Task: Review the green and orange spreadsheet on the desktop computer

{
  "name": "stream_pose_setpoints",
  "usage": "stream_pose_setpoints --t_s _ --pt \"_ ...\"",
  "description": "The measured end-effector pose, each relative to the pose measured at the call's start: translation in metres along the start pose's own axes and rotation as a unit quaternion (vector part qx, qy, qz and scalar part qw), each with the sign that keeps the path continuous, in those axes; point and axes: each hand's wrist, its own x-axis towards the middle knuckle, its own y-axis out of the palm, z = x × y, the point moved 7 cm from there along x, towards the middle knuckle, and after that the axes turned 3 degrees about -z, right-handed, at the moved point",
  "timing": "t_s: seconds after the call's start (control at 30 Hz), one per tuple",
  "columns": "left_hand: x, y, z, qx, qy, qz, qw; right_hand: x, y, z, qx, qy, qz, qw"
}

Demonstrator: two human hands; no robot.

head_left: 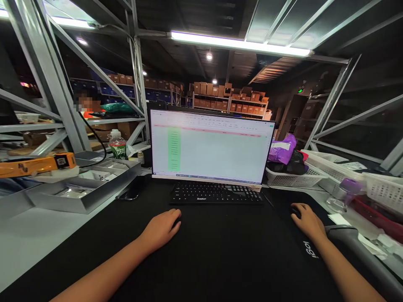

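My left hand (162,228) lies palm down on the black desk mat (220,251), fingers loosely curled together, holding nothing, just in front of the black keyboard (217,193). My right hand (307,220) rests over a dark mouse (295,211) on the mat's right side, fingers draped on it. Behind the keyboard stands a monitor (209,144) showing a spreadsheet with a green column and a pink header row.
A grey tray (85,188) with small items and a yellow-orange device (34,164) sit at the left, next to a plastic bottle (117,144). White baskets (296,178) with purple and black bags are at the right. A person sits behind the left shelving. Box-filled shelves are far back.
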Motion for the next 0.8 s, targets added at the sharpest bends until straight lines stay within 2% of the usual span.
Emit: stream_pose_setpoints --t_s 0.13,0.2,0.37,0.8 --pt "-0.002 -0.001 -0.003 0.009 0.004 0.007 1.0 -0.001 0.005 -0.01 -0.035 0.024 0.039 0.998" --pt "-0.003 -0.003 -0.006 0.015 0.01 0.005 1.0 0.002 0.011 -0.019 -0.028 0.026 0.037 0.999" --pt "-0.003 -0.006 -0.008 0.027 0.005 0.001 1.0 0.013 0.024 -0.031 0.022 -0.003 -0.008 1.0" --pt "-0.003 -0.007 -0.012 0.044 0.007 0.005 0.999 0.019 0.043 -0.045 0.032 -0.114 -0.031 0.992"
